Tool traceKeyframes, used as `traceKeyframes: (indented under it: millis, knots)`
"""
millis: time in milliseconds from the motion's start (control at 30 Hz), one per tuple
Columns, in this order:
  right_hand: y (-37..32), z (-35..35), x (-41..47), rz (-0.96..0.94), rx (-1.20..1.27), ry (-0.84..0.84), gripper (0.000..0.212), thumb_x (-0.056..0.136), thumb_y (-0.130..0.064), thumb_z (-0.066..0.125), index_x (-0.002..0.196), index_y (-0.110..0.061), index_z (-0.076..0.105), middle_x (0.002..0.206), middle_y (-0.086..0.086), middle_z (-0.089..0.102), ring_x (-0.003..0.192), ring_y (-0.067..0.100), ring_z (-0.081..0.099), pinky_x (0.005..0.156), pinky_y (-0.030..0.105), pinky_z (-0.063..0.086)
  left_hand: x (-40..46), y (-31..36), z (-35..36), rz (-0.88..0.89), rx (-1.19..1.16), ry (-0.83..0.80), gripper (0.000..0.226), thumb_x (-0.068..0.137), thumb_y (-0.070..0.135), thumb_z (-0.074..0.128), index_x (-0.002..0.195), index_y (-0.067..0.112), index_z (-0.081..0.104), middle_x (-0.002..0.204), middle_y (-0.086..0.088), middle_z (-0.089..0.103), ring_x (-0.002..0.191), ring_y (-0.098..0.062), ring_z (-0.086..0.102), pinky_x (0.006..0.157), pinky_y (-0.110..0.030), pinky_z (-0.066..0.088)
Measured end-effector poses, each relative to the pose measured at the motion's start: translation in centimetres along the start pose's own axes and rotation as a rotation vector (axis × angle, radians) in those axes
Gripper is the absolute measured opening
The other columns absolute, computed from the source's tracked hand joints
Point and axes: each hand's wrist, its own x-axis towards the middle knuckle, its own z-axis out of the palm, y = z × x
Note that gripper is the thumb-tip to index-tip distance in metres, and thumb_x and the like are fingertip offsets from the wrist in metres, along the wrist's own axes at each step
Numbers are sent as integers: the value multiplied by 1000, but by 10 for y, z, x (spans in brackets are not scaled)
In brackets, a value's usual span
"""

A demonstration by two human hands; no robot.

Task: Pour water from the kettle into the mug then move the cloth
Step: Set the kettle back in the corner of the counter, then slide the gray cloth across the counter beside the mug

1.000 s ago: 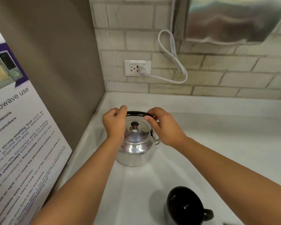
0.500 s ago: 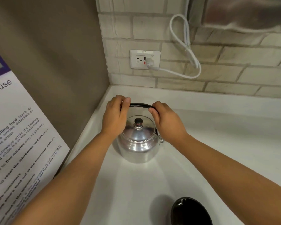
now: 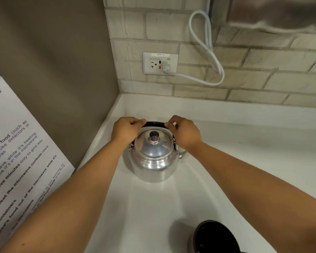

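A shiny metal kettle (image 3: 153,161) with a lid and a black knob stands on the white counter (image 3: 244,161) near the corner. Its black handle (image 3: 154,123) arches over the lid. My left hand (image 3: 127,130) grips the handle's left end and my right hand (image 3: 183,133) grips its right end. The spout is partly hidden behind my right wrist. A black mug (image 3: 215,237) sits at the bottom edge, only its rim and inside showing. No cloth is in view.
A brown side wall (image 3: 53,70) with a microwave-use poster (image 3: 16,161) closes the left. A brick wall at the back carries a socket (image 3: 160,63) with a white cable (image 3: 208,57). A steel appliance (image 3: 272,13) hangs at top right.
The view has dropped slightly and moved closer; the mug slid toward the bottom edge. Both hands stay on the kettle handle, and the kettle has stayed on the counter.
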Motion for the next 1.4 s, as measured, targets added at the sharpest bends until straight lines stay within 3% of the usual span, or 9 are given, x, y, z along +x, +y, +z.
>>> traceKeyframes:
  millis: [200, 333, 533, 667, 800, 933, 1000, 1100, 1400]
  knots:
    - [-9, -14, -4, 67, -74, -69, 35, 90, -52, 45, 101, -25, 65, 79, -2, 68, 76, 20, 61, 63, 29, 43, -8, 13, -6, -32, 207, -42, 43, 92, 53, 50, 95, 16, 72, 97, -7, 71, 91, -27, 63, 72, -30, 45]
    - [-17, -53, -29, 62, 0, -45, 38, 89, -51, 47, 108, -23, 64, 93, -2, 65, 82, 20, 60, 76, 36, 52, -37, 33, -22, 70, 183, 120, 47, 93, 53, 48, 114, 15, 67, 109, -8, 68, 107, -32, 57, 88, -41, 49]
    - [19, -121, -141, 8, 85, 109, 21, 89, -44, 53, 97, -31, 66, 92, -16, 66, 72, 2, 58, 65, 22, 45, -147, 14, -28, 386, 134, 269, 22, 92, 41, 58, 104, 24, 65, 100, 4, 62, 98, -20, 51, 72, -29, 40]
    - [65, -126, -251, 151, -56, 165, 19, 93, -29, 51, 105, -26, 65, 100, -9, 63, 84, 9, 58, 69, 25, 43, -214, -22, -15, 422, 254, 78, 18, 92, 31, 61, 104, 19, 64, 104, 1, 62, 96, -22, 52, 71, -33, 44]
    - [96, -108, -359, 282, -200, 203, 31, 94, -22, 44, 123, -21, 55, 116, 3, 60, 110, 25, 53, 83, 30, 40, -268, -50, -5, 460, 403, -108, 33, 93, 33, 60, 119, 13, 64, 125, -5, 62, 112, -27, 55, 94, -39, 44]
    - [107, -82, -415, 322, -389, -23, 58, 96, -44, 24, 149, -19, 20, 156, 4, 25, 144, 22, 19, 115, 35, 16, -312, -73, 8, 404, 578, -298, 67, 97, 54, 27, 150, 14, 28, 159, -6, 25, 146, -22, 20, 118, -33, 6]
    - [110, -76, -418, 301, -456, -93, 65, 91, -52, 9, 149, -25, 0, 160, -3, -1, 147, 18, -6, 118, 37, -5, -318, -80, 13, 419, 653, -317, 74, 94, 59, 12, 153, 14, 14, 162, -3, 10, 149, -18, 4, 116, -30, -7]
    - [115, -72, -399, 228, -478, -180, 62, 88, -58, -2, 145, -37, -14, 157, -8, -15, 145, 21, -18, 115, 43, -14, -316, -81, 12, 422, 666, -320, 74, 94, 58, 13, 153, 14, 13, 162, -4, 9, 149, -17, 3, 117, -30, -7]
    - [135, -65, -240, 225, -582, -261, 55, 97, -45, 10, 147, -36, -12, 160, 5, -14, 144, 41, -12, 113, 60, -5, -319, -79, 13, 388, 651, -250, 69, 96, 59, 26, 151, 17, 25, 160, 0, 20, 147, -12, 12, 117, -28, 0]
